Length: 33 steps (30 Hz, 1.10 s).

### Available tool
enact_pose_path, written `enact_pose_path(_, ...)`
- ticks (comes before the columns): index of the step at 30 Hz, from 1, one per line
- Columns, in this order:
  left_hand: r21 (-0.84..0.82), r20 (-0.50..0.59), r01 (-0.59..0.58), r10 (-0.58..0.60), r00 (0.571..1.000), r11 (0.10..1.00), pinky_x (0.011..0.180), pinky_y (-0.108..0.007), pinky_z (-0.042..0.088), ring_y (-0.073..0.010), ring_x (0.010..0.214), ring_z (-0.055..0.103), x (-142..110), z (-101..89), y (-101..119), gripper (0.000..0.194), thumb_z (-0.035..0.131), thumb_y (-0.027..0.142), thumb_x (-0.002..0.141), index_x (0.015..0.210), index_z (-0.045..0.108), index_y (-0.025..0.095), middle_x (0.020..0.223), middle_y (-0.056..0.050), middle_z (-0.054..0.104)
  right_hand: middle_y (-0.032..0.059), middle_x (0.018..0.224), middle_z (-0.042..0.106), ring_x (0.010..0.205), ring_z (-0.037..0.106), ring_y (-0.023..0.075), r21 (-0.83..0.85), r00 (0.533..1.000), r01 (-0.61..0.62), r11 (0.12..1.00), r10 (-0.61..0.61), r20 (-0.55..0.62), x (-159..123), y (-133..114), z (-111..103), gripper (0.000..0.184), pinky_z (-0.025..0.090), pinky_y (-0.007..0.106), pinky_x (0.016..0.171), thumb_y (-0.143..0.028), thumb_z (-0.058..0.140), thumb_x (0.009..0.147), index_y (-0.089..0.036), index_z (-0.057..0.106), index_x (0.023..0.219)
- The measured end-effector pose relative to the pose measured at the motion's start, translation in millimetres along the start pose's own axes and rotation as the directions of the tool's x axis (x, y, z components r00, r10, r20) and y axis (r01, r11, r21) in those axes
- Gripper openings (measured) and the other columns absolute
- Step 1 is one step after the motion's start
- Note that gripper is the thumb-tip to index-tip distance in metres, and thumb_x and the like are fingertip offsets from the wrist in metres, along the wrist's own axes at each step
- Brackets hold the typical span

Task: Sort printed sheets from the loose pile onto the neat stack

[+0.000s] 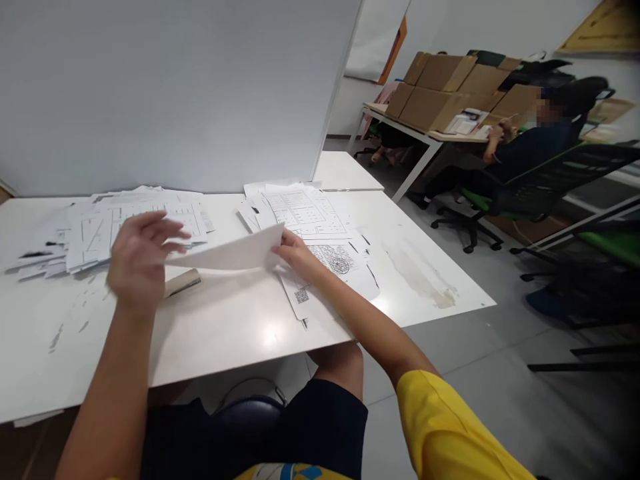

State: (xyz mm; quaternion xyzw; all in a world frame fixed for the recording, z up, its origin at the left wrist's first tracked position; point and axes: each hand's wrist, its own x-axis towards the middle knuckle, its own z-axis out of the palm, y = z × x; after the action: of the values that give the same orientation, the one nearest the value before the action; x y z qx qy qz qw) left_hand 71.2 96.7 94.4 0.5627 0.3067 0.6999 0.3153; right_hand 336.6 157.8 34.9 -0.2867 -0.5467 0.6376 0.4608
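A sheet of white paper [235, 252] is held above the table, bent along its length. My right hand [295, 255] pinches its right end between thumb and fingers. At its left end my left hand [143, 257] is raised and slightly blurred, with its fingers stretched apart; whether it touches the sheet is hard to see. Below the sheet lies a small beige block with a dark edge [183, 283], partly covered by my left hand. Under my right forearm are printed papers [345, 267] with line drawings, a round mark and a square code.
A messy paper pile [90, 230] lies at the left on the white table [225, 340], against a tall grey panel [170, 93]. Cardboard boxes [430, 100] stand on another desk, where a person [530, 150] sits. Office chairs [555, 180] stand at the right.
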Motion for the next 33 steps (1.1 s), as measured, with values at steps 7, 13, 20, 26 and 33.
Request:
enact_pose_path(7, 0.485, 0.1, -0.302, 0.291, 0.951, 0.821, 0.098, -0.046, 0.05, -0.0233, 0.111, 0.065, -54.9, -46.9, -21.3, 0.08, 0.078, 0.039, 0.073, 0.144, 0.042, 0.039, 0.133, -0.005, 0.059, 0.0038, 0.105, 0.07, 0.104, 0.063, 0.022, -0.092, 0.989, -0.044, 0.995, 0.056, 0.133, 1.1, 10.5, 5.2, 0.033, 0.05, 0.04, 0.099, -0.014, 0.063, 0.073, -0.02, 0.061, 0.106)
enact_pose_path(13, 0.447, 0.025, -0.054, 0.048, 0.999, 0.893, 0.108, -0.051, 0.043, -0.0275, 0.124, 0.058, -61.8, -56.9, -46.4, 0.071, 0.07, 0.047, 0.083, 0.146, 0.044, 0.028, 0.129, -0.012, 0.062, 0.0033, 0.112, 0.069, 0.11, 0.062, 0.022, 0.017, 0.997, 0.037, 0.999, -0.038, 0.067, -1.2, -2.4, 1.5, 0.039, 0.05, 0.041, 0.103, -0.021, 0.064, 0.076, -0.024, 0.059, 0.115)
enact_pose_path(20, 0.505, 0.06, -0.042, 0.013, 0.998, 0.862, 0.114, -0.054, 0.037, -0.0302, 0.14, 0.044, -67.4, -50.2, -41.6, 0.063, 0.063, 0.048, 0.087, 0.146, 0.045, 0.033, 0.152, -0.01, 0.046, 0.0019, 0.091, 0.069, 0.094, 0.063, 0.0206, -0.136, 0.994, -0.105, 0.985, 0.108, 0.017, 13.8, 13.1, -14.1, 0.03, 0.053, 0.038, 0.093, -0.009, 0.059, 0.065, -0.019, 0.064, 0.093)
enact_pose_path(26, 0.617, 0.18, -0.02, -0.117, 0.977, 0.786, 0.121, -0.06, 0.021, -0.0321, 0.152, 0.023, -70.1, -49.7, -47.9, 0.089, 0.062, 0.054, 0.087, 0.158, 0.012, 0.035, 0.166, -0.013, 0.02, 0.0014, 0.077, 0.067, 0.079, 0.062, 0.0172, -0.133, 0.983, -0.119, 0.984, 0.136, 0.127, 11.0, 12.6, -18.2, 0.013, 0.053, 0.029, 0.073, -0.015, 0.063, 0.067, -0.02, 0.062, 0.079)
enact_pose_path(33, 0.507, 0.175, 0.11, -0.227, 0.958, 0.855, 0.106, -0.051, 0.047, -0.0338, 0.131, 0.054, -85.1, -30.7, -29.9, 0.081, 0.074, 0.059, 0.073, 0.145, 0.047, 0.031, 0.146, -0.012, 0.054, -0.0021, 0.069, 0.059, 0.073, 0.058, 0.0152, -0.16, 0.988, -0.107, 0.981, 0.123, 0.095, 8.4, 6.8, -14.1, 0.013, 0.052, 0.027, 0.069, -0.016, 0.064, 0.071, -0.022, 0.054, 0.075)
